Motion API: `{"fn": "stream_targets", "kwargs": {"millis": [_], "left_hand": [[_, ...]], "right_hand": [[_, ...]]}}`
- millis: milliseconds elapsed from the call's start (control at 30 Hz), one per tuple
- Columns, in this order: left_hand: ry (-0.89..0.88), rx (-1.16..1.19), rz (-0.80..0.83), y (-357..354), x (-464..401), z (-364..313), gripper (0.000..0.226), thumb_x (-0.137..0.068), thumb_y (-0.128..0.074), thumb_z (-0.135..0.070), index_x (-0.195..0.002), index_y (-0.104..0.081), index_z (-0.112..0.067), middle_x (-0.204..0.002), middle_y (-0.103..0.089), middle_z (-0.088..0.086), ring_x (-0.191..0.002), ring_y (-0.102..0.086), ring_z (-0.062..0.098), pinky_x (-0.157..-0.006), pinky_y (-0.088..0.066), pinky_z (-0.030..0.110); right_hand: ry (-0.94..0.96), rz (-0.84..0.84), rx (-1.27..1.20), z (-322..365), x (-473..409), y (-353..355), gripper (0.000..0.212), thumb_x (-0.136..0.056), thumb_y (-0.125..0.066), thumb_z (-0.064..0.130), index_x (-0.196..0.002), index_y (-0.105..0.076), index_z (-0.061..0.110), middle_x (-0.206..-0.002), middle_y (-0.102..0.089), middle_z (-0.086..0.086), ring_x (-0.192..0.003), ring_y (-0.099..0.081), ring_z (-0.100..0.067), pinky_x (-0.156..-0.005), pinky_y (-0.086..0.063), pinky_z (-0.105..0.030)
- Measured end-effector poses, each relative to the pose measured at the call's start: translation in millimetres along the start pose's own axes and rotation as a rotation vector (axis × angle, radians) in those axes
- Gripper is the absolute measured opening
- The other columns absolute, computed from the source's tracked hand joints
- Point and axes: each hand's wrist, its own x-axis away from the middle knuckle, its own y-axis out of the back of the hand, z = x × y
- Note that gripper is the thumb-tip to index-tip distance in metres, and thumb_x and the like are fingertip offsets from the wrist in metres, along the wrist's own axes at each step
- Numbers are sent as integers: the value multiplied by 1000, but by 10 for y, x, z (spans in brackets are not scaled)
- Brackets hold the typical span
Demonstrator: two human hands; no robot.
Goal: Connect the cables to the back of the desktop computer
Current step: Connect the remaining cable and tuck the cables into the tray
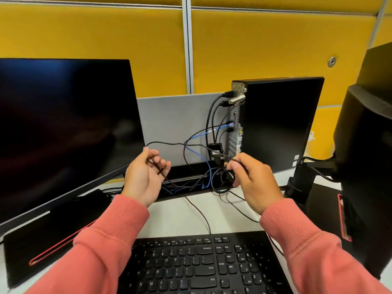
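Now both hands, left (pixel 146 177), right (pixel 252 181), grip thin black cable (pixel 169 143) before desktop computer (pixel 275 124).

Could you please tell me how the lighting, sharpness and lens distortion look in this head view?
Head view: even, bright light; faint sheen on the dark left monitor; partition rails bow from the wide lens; keyboard legends soft; both hands reasonably sharp.

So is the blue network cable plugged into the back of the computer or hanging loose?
Plugged in. The blue cable ends with its connector seated in a port on the rear of the desktop computer.
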Motion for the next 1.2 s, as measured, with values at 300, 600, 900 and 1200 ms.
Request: {"fn": "stream_targets", "kwargs": {"millis": [300,600,900,1200], "left_hand": [[-363,-654,332,-16,246,97,34,-110,-38,-21,-121,-69,-11,-104,-75,3,-105,-71,20,-98,-53,33],[-500,-1350,612,48,-47,181,26,-105,-49,-38,-125,-65,-34,-114,-72,-11,-108,-65,4,-99,-50,33],[-2,-295,251,270,-403,-115,31,-102,-45,-18,-73,-50,-24,-81,-64,-5,-82,-63,11,-88,-43,36],[72,17,303,324,-326,-104,29,-104,-42,-22,-102,-69,-12,-60,-34,-5,-53,-34,11,-82,-43,29]], "right_hand": [[157,313,375,146,-385,-323,19,-104,-49,33,-106,-67,29,-93,-70,8,-89,-64,-18,-80,-54,-38],[248,381,252,256,-645,-414,16,-94,-64,16,-92,-75,28,-65,-62,14,-60,-59,0,-67,-47,-25],[1,280,329,-159,-680,-307,37,-97,-63,35,-70,-67,9,-57,-61,2,-49,-54,-4,-50,-41,-14],[-12,375,512,-30,-652,-480,42,-105,-43,43,-72,-59,21,-76,-65,3,-80,-61,-23,-82,-47,-38]]}}
